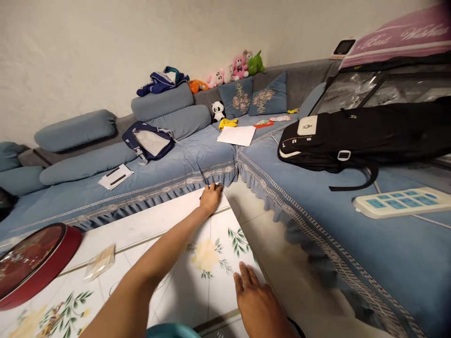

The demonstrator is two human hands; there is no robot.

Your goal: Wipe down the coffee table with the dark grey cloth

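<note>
My left hand (211,199) reaches across to the far right corner of the white floral table (183,263). Its fingers are curled over a small dark thing, mostly hidden beneath them, whose kind I cannot make out. My right hand (260,303) rests near the table's right edge. Its fingers are stretched out on the tabletop, and it holds nothing. Between the two hands, a pale yellow flower with green leaves is printed on the table surface. Part of a teal rounded object (172,331) shows at the bottom edge, close to my right hand.
On the table's left are a round red container (66,249) and a packet of thin wooden sticks (101,262). A blue corner sofa (197,155) holds papers (237,135), a school bag (150,141), a black bag (338,136), plush toys (240,68) and a power strip (401,202).
</note>
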